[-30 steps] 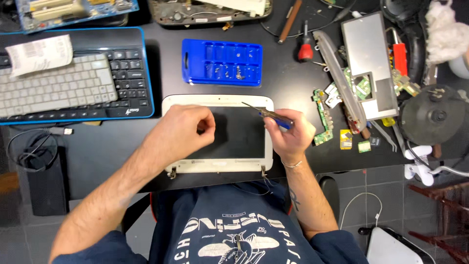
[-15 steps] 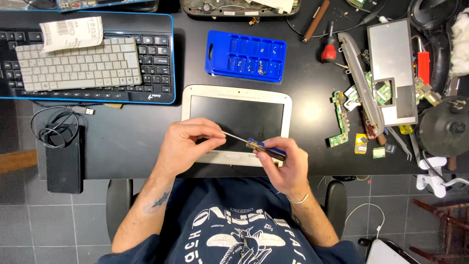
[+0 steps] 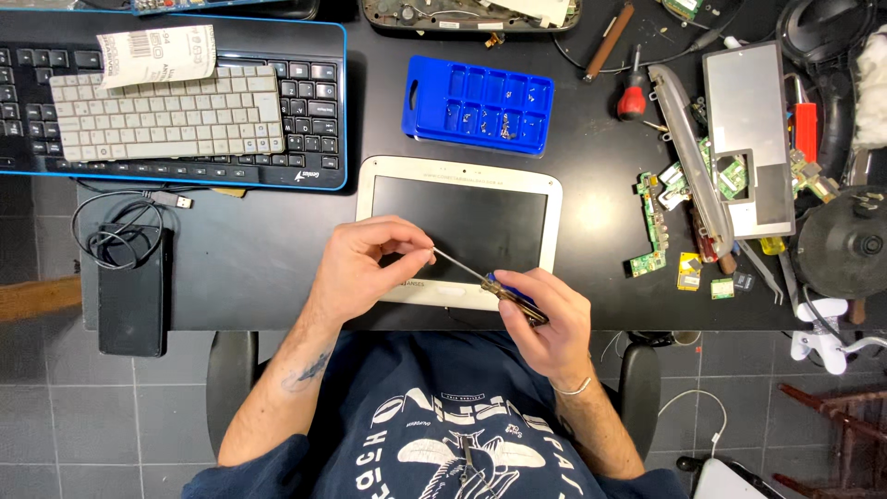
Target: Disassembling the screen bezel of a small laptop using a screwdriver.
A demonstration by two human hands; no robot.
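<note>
The right hand (image 3: 545,319) is clenching the screwdriver (image 3: 490,285); left hand (image 3: 365,268) fingers (image 3: 411,248) are pinching its tip, above the white tablet (image 3: 459,231).

A black worktable (image 3: 249,268) fills the upper view, lit evenly. Grey floor tiles (image 3: 83,425) spread from seven to five o'clock, with a dark red wooden chair (image 3: 836,416) at four o'clock.

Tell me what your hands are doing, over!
Right hand gripping screwdriver handle. Left hand pinching its tip. Both over white screen panel. Blue parts tray beyond, nothing blocking.
</note>
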